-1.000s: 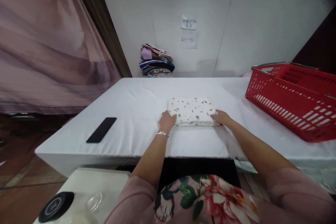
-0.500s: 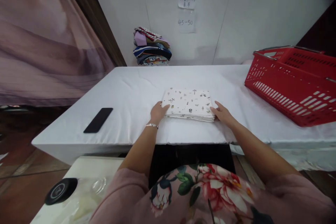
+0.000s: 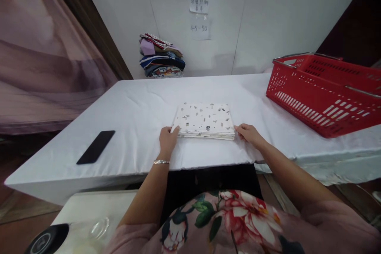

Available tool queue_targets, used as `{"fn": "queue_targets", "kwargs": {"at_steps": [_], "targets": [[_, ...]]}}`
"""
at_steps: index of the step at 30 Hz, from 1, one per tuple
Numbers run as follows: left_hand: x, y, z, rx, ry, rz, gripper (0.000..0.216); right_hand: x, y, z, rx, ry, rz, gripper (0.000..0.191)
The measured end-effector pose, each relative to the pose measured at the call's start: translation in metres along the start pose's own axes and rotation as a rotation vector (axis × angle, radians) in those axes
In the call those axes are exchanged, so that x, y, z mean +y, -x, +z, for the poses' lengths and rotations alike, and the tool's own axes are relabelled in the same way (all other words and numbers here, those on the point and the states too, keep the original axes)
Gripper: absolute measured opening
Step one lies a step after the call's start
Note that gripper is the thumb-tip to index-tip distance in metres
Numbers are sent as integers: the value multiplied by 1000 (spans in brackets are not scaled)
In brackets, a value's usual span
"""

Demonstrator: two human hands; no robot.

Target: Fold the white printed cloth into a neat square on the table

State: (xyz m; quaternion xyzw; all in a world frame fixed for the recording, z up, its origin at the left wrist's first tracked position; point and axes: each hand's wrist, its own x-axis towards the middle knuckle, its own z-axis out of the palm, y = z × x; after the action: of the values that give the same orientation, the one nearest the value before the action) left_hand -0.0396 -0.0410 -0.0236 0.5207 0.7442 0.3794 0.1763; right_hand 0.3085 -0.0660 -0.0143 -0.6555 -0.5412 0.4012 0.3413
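Note:
A folded white cloth with small printed figures [image 3: 204,120] lies flat on the white-covered table [image 3: 133,107]. My left hand [image 3: 167,140] rests at its near left corner, fingers curled against the edge. At the near right corner sits my right hand [image 3: 247,133], fingers bent and touching the cloth's edge. Neither hand lifts the cloth. A thin bracelet circles my left wrist.
A red plastic basket [image 3: 321,91] stands on the table's right side. A black phone [image 3: 95,152] lies at the left. A stack of folded clothes [image 3: 160,60] sits at the far edge by the wall. Below left, a white surface holds a black round object [image 3: 47,239].
Both hands have slid back from on top of the cloth's near corners to its near edge. The view has shifted, so everything sits slightly lower and further left.

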Motion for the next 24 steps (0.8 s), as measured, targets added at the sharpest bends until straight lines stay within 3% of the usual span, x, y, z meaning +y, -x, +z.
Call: {"fn": "queue_targets", "kwargs": {"at_steps": [6,13,24], "targets": [[2,-3,-2,-34,-57,31,37,-13,-7,2,-45,76,0,36],[1,-5,-2,-50,-67,30,37,-19,-7,0,-141,-135,146,36],[0,-5,-1,-39,-48,21,34,-25,-10,-8,-278,60,257,37]]}}
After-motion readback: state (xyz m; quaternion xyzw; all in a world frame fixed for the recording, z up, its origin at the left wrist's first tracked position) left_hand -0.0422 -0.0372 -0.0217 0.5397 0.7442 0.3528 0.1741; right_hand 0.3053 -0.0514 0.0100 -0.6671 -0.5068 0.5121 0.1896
